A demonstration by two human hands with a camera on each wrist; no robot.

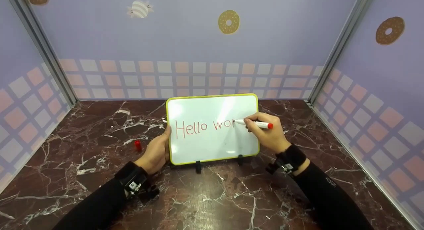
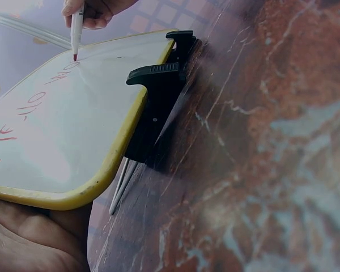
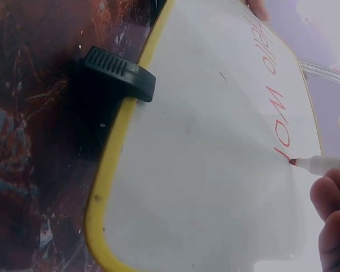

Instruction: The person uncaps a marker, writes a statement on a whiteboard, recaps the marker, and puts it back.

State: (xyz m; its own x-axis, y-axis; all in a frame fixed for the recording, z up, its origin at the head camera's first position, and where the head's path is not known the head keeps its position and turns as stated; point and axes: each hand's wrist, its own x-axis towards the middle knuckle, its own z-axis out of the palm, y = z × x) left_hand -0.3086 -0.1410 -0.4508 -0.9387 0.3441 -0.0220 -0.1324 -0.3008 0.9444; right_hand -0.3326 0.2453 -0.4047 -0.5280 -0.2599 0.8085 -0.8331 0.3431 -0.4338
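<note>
A whiteboard [image 1: 205, 147] with a yellow rim leans back on a black stand [image 2: 153, 113] whose clips hook over its lower edge. Red handwriting [image 1: 191, 128] across it reads "Hello wor". My right hand [image 1: 270, 132] pinches a white marker [image 1: 260, 124] with a red end, its red tip [image 3: 293, 162] right at the last letter. At the board's left edge my left hand [image 1: 157, 152] grips the frame, thumb along the front side and the other fingers hidden behind. In the left wrist view the palm [image 2: 28, 238] lies under the yellow rim.
A small red marker cap [image 1: 137, 145] stands on the dark marbled table [image 1: 99, 190], left of the board and close to my left hand. Behind the table rises a purple wall [image 1: 185, 41] with a checked band, and side panels close in left and right.
</note>
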